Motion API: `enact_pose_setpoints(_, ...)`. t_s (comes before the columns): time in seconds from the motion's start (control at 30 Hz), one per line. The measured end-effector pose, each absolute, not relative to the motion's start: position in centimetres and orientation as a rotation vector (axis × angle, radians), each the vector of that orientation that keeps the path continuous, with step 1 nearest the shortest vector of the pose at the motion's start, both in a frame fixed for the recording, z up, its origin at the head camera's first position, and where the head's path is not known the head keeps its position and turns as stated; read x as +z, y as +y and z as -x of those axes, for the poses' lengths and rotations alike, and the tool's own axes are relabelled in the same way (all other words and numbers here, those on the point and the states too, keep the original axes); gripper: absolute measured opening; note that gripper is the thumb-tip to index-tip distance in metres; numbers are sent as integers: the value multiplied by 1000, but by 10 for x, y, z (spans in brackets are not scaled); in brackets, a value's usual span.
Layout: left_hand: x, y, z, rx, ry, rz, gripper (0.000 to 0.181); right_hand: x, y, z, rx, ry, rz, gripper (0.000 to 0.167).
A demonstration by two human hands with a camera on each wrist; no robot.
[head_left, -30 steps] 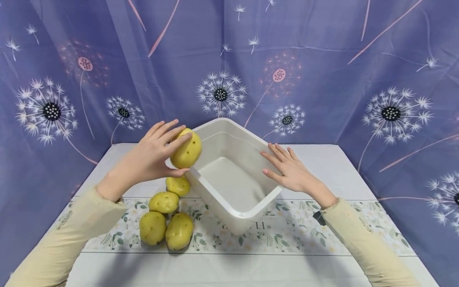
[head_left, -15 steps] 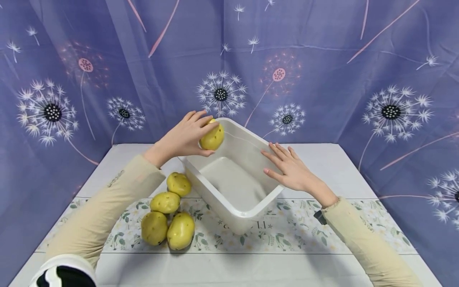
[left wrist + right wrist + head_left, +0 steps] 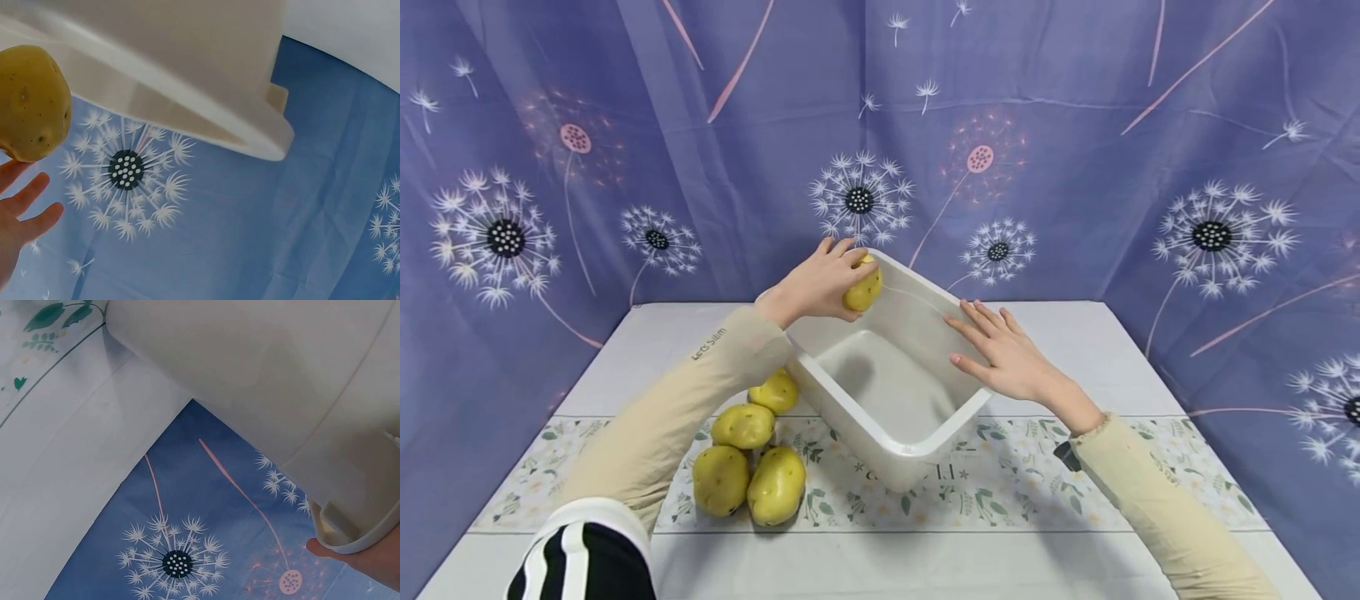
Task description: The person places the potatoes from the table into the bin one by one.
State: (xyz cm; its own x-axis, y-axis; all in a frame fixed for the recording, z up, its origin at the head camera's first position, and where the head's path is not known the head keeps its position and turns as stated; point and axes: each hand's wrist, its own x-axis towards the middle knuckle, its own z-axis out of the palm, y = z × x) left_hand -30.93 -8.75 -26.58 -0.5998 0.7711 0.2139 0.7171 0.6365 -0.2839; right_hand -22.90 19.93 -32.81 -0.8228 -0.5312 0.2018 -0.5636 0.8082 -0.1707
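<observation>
In the head view my left hand (image 3: 820, 283) grips a yellow potato (image 3: 865, 287) over the far left part of a deep white plastic bin (image 3: 852, 402). Straight fingers of my right hand (image 3: 1006, 354) rest on the bin's right rim. No potato shows on the bin floor, where a shadow falls. To the left of the bin, a cluster of several potatoes (image 3: 743, 427) lies on the table; the farthest is partly behind my left sleeve. The left wrist view shows the held potato (image 3: 34, 103) beside the fingers, near the bin's rim (image 3: 187, 94).
A floral runner (image 3: 1015, 492) crosses the white table (image 3: 925, 558) under the bin's near end. Purple curtains (image 3: 760, 167) with dandelion prints stand close behind the table and along both sides. A black-and-white striped sleeve part (image 3: 580, 554) covers my left upper arm.
My left hand has carried the potato rightward and away, from the bin's left corner to over its far inside. My right hand stays at the rim. The other potatoes have not moved.
</observation>
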Motion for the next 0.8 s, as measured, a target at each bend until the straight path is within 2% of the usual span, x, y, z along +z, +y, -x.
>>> enact_pose_setpoints(0.23, -273, -87, 315, 350, -2577, 1180, 71, -327, 198, 228, 342, -2850, -868, 58)
enact_pose_setpoints(0.5, -281, -98, 318, 405, -2559, 1103, 49, -328, 198, 229, 337, -2846, -865, 58)
enact_pose_setpoints(0.8, -272, -120, 306, 209, -2524, 1090, 39, -328, 196, 228, 343, -2850, -860, 58)
